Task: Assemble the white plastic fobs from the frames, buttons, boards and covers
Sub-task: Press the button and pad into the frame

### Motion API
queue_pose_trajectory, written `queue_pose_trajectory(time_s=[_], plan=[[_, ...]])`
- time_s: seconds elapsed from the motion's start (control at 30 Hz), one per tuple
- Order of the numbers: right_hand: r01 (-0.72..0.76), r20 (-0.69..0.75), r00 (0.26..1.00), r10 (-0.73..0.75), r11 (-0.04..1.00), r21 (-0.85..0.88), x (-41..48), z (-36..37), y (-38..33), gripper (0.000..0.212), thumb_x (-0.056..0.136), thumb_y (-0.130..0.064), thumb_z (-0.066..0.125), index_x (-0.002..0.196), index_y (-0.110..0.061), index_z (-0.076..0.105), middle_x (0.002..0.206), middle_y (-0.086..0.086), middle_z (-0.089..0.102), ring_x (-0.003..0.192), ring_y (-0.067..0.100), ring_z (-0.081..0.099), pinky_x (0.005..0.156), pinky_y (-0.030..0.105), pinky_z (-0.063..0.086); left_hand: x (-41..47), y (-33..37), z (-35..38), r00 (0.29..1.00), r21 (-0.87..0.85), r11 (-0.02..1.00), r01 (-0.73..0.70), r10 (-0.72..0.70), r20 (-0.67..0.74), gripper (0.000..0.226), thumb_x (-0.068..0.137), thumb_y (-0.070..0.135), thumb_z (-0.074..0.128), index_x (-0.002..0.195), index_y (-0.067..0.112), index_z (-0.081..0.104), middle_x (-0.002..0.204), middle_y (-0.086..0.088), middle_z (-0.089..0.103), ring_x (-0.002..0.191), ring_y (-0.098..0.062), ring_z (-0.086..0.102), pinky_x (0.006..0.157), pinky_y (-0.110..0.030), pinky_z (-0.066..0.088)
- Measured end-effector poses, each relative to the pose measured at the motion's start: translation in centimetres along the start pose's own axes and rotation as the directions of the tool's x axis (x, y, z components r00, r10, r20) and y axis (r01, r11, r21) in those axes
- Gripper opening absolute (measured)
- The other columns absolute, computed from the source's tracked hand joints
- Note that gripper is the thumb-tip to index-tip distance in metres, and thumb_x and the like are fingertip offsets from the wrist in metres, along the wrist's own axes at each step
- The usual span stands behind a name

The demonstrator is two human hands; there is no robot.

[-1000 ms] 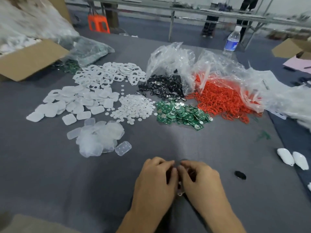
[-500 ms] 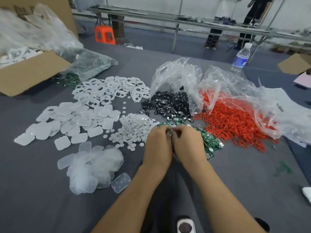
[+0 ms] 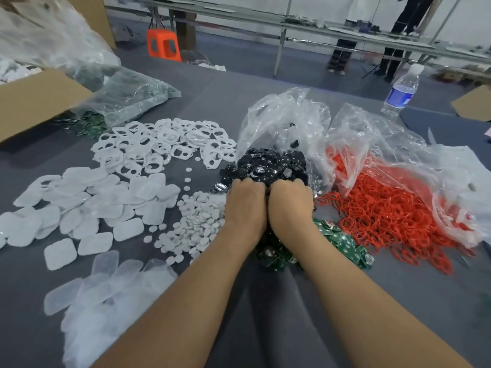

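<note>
My left hand point(image 3: 245, 205) and my right hand point(image 3: 289, 205) lie side by side, knuckles up, at the near edge of a pile of black parts point(image 3: 268, 163) spilling from a clear bag. Their fingertips curl down into the pile and are hidden. Green boards point(image 3: 345, 243) lie under and to the right of my wrists. Small white round buttons point(image 3: 199, 221) are heaped just left of my left hand. White frames point(image 3: 159, 144) lie further back on the left, white covers point(image 3: 101, 197) in front of them, and translucent covers point(image 3: 106, 288) nearest on the left.
Red rubber rings point(image 3: 385, 208) spill from a clear bag on the right. A water bottle point(image 3: 401, 94) stands at the back right. A cardboard box point(image 3: 34, 99) and a bag of green boards point(image 3: 127, 99) sit at the back left. People stand by a far bench.
Both hands have moved together away from me, from the near table edge over the green boards to the black pile. A part they worked on stays behind near me, now out of view.
</note>
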State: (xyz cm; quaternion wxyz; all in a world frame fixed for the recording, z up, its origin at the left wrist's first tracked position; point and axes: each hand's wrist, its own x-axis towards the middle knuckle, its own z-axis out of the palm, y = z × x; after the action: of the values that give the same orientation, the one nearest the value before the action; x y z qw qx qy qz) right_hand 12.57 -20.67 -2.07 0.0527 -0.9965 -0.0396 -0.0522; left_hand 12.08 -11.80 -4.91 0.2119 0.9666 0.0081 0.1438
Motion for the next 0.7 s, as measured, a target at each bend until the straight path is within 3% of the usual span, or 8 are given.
queue_pose_trajectory(time_s=[0.1,0.17,0.27,0.37,0.47,0.53,0.6,0.7], plan=[[0.096,-0.037,0.994,-0.098,0.995,-0.040,-0.1,0.0,0.0,0.033,0.088,0.000,0.043,0.063,-0.020,0.037,0.066,-0.002,0.038,0.094,0.028,0.050,0.081,0.037,0.034,-0.3,-0.4,0.1,1.000,-0.025,1.000,-0.009,0.010,0.016,0.023,0.097,0.004,0.046,0.087,0.015,0.064,0.097,-0.007,0.064,0.095,-0.027,0.057,0.076,-0.034,0.040],[0.122,-0.071,0.990,-0.121,0.992,0.011,-0.3,-0.4,0.4,0.025,0.089,-0.003,0.045,0.068,-0.015,0.050,0.067,0.000,0.047,0.089,0.028,0.055,0.074,0.035,0.038,-0.8,-0.5,-0.1,0.999,-0.139,0.990,-0.021,0.016,-0.036,0.020,0.098,0.005,0.050,0.104,0.010,0.069,0.105,-0.009,0.065,0.099,-0.027,0.058,0.082,-0.034,0.043],[0.084,-0.133,0.990,-0.037,0.929,0.362,-1.4,-1.8,1.6,0.023,0.097,-0.013,0.051,0.085,-0.014,0.071,0.074,0.000,0.068,0.075,0.020,0.064,0.067,0.035,0.051,-2.1,-0.1,-2.0,0.996,-0.440,0.898,0.006,-0.045,-0.077,0.025,0.098,0.008,0.063,0.120,0.013,0.072,0.107,-0.003,0.073,0.098,-0.013,0.066,0.088,-0.022,0.050],[0.055,-0.118,0.992,0.049,0.670,0.740,-5.4,-3.6,2.9,0.019,0.097,-0.015,0.060,0.093,-0.024,0.077,0.067,-0.010,0.070,0.059,0.000,0.059,0.055,0.021,0.045,-5.2,0.1,-4.9,0.997,-0.749,0.659,0.073,-0.068,0.038,0.022,0.094,0.007,0.072,0.113,0.017,0.077,0.098,0.007,0.078,0.092,-0.002,0.073,0.086,-0.020,0.057],[0.007,-0.018,0.999,0.033,0.292,0.956,-10.5,-4.9,4.1,0.021,0.098,-0.008,0.061,0.096,-0.022,0.078,0.077,0.002,0.075,0.071,0.008,0.066,0.064,0.020,0.052,-9.9,0.8,-7.6,0.985,-0.927,0.332,0.173,-0.077,0.156,0.023,0.089,0.003,0.076,0.111,0.011,0.077,0.099,-0.001,0.080,0.095,-0.014,0.076,0.084,-0.024,0.059],[-0.054,0.055,0.996,-0.063,0.024,0.998,-14.0,-5.8,4.6,0.023,0.097,-0.008,0.060,0.099,-0.020,0.079,0.084,0.005,0.077,0.079,0.009,0.069,0.070,0.017,0.054,-13.1,1.8,-9.1,0.981,-0.958,0.212,0.193,-0.076,0.181,0.022,0.088,0.004,0.076,0.109,0.009,0.077,0.098,-0.004,0.080,0.093,-0.014,0.077,0.080,-0.019,0.058],[-0.060,0.044,0.990,-0.133,-0.115,0.992,-17.3,-6.3,5.0,0.022,0.091,-0.012,0.064,0.105,-0.020,0.078,0.094,0.007,0.077,0.085,0.011,0.071,0.077,0.018,0.054,-16.0,2.9,-10.4,0.981,-0.973,0.137,0.188,-0.083,0.178,0.023,0.083,0.010,0.077,0.106,0.010,0.078,0.094,-0.006,0.080,0.086,-0.011,0.076,0.076,-0.016,0.056],[-0.033,0.004,0.988,-0.154,-0.187,0.982,-21.4,-6.9,5.2,0.028,0.082,-0.019,0.077,0.110,-0.016,0.076,0.104,0.010,0.076,0.092,0.013,0.071,0.081,0.019,0.054,-20.0,4.0,-11.8,0.979,-0.979,0.066,0.192,-0.076,0.187,0.028,0.073,0.023,0.080,0.101,0.016,0.082,0.095,-0.006,0.080,0.087,-0.009,0.075,0.077,-0.017,0.056]])
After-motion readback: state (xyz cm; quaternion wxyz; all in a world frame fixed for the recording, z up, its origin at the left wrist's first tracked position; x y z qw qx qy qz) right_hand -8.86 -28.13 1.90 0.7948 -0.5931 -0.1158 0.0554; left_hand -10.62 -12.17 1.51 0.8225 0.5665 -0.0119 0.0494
